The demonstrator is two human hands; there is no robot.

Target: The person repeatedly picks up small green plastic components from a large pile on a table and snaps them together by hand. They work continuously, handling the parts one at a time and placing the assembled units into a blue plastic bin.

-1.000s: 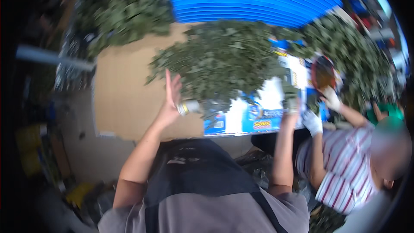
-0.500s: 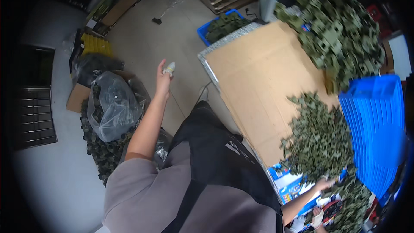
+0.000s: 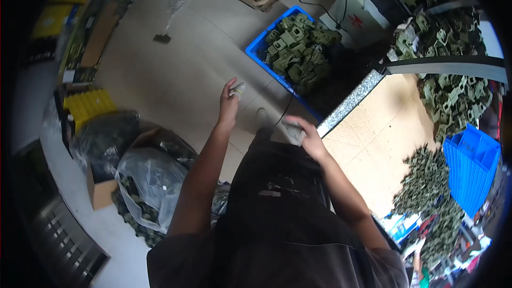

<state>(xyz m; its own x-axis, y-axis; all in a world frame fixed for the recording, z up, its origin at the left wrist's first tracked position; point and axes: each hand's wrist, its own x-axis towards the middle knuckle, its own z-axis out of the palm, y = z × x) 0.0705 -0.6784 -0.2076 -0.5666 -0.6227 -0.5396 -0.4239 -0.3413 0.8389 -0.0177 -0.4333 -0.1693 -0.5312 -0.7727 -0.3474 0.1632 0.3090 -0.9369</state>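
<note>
The left hand (image 3: pixel 229 101) is seen near the centre of the frame, its fingers partly curled; a small whitish item (image 3: pixel 238 91) is shown at its right edge, but whether it is gripped or worn cannot be told. The right hand (image 3: pixel 312 137) is blurred just right of centre, with a pale grey item (image 3: pixel 294 133) at its fingers; its grip cannot be told. Green parts (image 3: pixel 298 48) are heaped in a blue crate (image 3: pixel 277 78) at upper centre.

A head-worn fisheye looks steeply down on the hands (image 3: pixel 229 104) and floor (image 3: pixel 160 85).
</note>
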